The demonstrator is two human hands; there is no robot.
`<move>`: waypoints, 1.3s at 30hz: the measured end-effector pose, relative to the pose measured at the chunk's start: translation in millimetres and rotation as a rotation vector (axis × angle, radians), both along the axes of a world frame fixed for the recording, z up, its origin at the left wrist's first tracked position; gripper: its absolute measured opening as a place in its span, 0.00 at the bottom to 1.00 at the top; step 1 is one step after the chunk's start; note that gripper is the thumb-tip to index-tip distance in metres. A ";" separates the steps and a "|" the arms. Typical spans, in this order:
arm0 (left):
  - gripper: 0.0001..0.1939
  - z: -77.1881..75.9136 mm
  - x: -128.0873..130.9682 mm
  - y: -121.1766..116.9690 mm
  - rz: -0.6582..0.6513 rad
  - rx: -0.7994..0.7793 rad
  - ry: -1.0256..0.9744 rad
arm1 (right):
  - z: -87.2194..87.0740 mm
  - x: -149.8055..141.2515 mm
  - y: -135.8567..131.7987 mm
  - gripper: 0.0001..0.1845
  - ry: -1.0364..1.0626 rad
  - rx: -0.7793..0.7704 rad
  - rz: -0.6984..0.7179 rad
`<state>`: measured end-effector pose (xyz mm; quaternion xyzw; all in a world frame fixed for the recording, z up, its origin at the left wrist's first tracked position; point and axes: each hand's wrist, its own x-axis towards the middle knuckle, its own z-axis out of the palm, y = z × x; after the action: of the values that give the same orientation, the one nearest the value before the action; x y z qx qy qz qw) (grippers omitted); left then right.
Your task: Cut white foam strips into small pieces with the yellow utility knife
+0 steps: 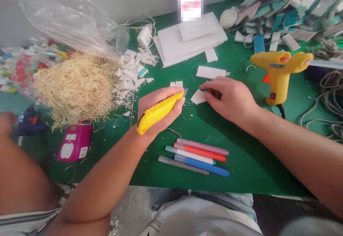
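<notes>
A yellow box cutter (162, 111) lies in the grip of my left hand (150, 100), its short blade pointing away to the upper right. My right hand (232, 95) has its thumb and fingertips at the edge of a small white foam board piece (198, 97) and seems to pinch it. Blade and piece are slightly apart. Just beyond my left fingertips sit small white offcuts (176, 84). A white foam strip (210, 72) rests behind my right hand. Several markers (202, 151) lie side by side on the table between my forearms.
Larger white foam sheets (171, 46) are stacked at the back. A yellow glue gun (278, 73) stands at right, near a scrap heap (291, 18) and cables (329, 104). Shredded straw (77, 86) and a magenta power socket box (74, 143) are left, by another person's limb (24, 171).
</notes>
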<state>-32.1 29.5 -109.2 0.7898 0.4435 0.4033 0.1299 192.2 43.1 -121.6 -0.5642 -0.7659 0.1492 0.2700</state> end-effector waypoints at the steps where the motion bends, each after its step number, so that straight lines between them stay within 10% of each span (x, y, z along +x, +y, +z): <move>1: 0.09 -0.3 -0.1 -0.1 -0.001 -0.003 0.000 | 0.6 -0.6 -0.6 0.15 0.024 -0.008 0.021; 31: 0.10 -5.4 -0.6 1.1 -0.008 -0.009 -0.031 | -8.1 -3.0 0.1 0.33 -0.054 0.096 0.253; 39: 0.10 -5.0 -0.2 0.0 0.009 -0.046 -0.026 | -8.2 -2.7 -0.8 0.25 -0.106 0.087 0.184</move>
<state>-32.4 29.5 -114.2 0.7792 0.4545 0.4039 0.1523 189.4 42.2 -129.8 -0.4862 -0.8334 0.1102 0.2385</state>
